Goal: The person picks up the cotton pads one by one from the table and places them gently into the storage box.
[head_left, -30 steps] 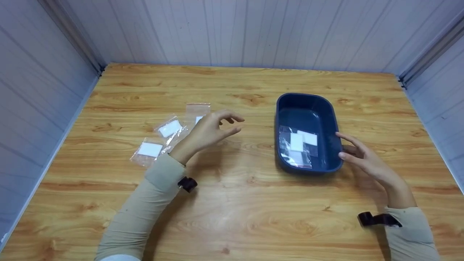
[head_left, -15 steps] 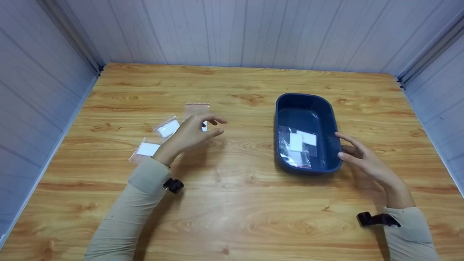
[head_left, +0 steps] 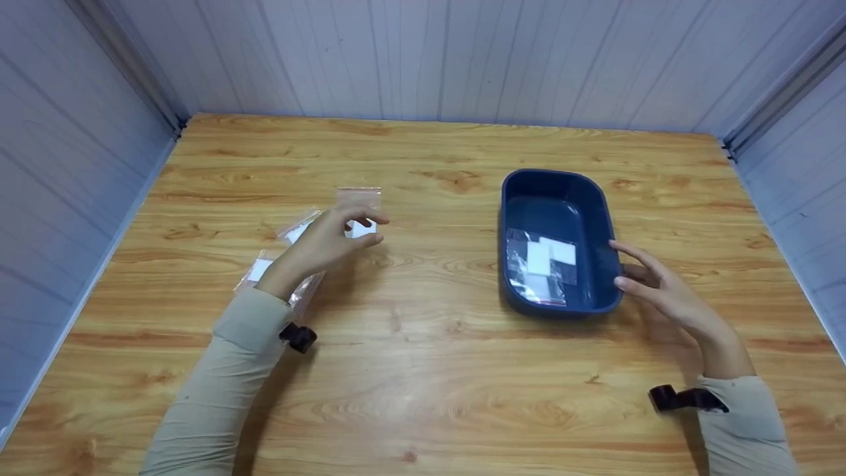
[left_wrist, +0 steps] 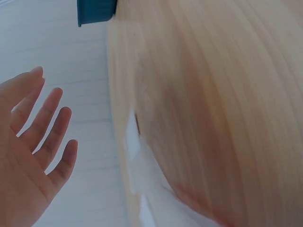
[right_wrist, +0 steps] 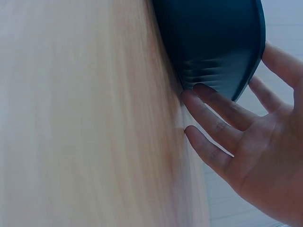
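My left hand (head_left: 324, 244) hovers above small clear zip bags, thumb and fingers apart with nothing between them. Just beyond the fingertips lies a bag with a white insert (head_left: 362, 229). Two more such bags, a middle one (head_left: 296, 233) and a nearer one (head_left: 260, 269), are partly covered by the hand and wrist, as is some clear plastic (head_left: 305, 291). My right hand (head_left: 677, 301) touches the right side of a dark blue bin (head_left: 542, 215), thumb and index finger at its rim, other fingers against its outer wall. Inside the bin, overlapping zip bags (head_left: 538, 258) lie near its front end.
The wood-grain table (head_left: 429, 370) is bounded by pale panelled walls (head_left: 416, 59) at the back and both sides. A black wrist camera (head_left: 299, 337) sits at the left cuff, another camera (head_left: 687, 398) at the right.
My left hand has moved left, from between the bin and the bags to over the bags. The right hand has stayed at the bin's side.
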The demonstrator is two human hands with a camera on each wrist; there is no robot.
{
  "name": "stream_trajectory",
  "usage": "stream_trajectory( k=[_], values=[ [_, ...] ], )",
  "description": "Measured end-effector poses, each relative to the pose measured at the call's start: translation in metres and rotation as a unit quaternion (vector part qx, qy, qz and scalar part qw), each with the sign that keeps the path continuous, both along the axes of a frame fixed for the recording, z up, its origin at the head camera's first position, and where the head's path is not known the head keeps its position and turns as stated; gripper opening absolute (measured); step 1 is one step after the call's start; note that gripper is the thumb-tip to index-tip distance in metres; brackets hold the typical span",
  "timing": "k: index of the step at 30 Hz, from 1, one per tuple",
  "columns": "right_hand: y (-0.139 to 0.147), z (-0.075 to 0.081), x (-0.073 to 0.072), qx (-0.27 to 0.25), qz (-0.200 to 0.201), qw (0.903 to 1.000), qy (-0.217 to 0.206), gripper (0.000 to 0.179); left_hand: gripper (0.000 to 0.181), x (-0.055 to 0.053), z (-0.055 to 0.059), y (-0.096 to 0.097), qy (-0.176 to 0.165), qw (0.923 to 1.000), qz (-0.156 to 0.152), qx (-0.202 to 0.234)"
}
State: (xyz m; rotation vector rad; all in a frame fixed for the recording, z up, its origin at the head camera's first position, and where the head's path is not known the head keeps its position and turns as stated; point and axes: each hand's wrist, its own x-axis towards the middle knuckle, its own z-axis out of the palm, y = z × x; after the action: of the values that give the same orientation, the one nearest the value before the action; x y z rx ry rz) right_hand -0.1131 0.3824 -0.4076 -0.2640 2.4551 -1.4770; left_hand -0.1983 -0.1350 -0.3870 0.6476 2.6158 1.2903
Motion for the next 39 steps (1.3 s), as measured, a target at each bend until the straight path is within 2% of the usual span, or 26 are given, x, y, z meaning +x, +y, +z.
stream_trajectory(
  k=[7, 15, 28, 36, 39],
  values=[
    [0.0, 0.0, -0.001, 0.004, 0.002, 1.0, -0.005, 0.059, 0.031, -0.003, -0.007, -0.018, -0.019, 0.9997, 0.013, 0.006],
    [0.001, 0.001, -0.001, 0.004, 0.001, 1.0, -0.007, 0.06, 0.033, -0.005, -0.012, -0.033, -0.035, 0.9989, 0.031, -0.011],
    [0.0, 0.001, 0.0, 0.012, -0.003, 0.9999, -0.01, 0.06, 0.037, -0.009, -0.023, -0.048, -0.061, 0.9971, 0.033, -0.032],
    [0.0, -0.001, -0.001, -0.033, 0.005, 0.9994, 0.004, 0.06, 0.042, -0.009, -0.025, -0.056, -0.046, 0.9963, 0.022, -0.069],
    [0.001, -0.002, -0.001, -0.032, 0.003, 0.9995, 0.002, 0.06, 0.044, -0.01, -0.027, -0.058, -0.044, 0.9959, 0.02, -0.076]
  ],
)
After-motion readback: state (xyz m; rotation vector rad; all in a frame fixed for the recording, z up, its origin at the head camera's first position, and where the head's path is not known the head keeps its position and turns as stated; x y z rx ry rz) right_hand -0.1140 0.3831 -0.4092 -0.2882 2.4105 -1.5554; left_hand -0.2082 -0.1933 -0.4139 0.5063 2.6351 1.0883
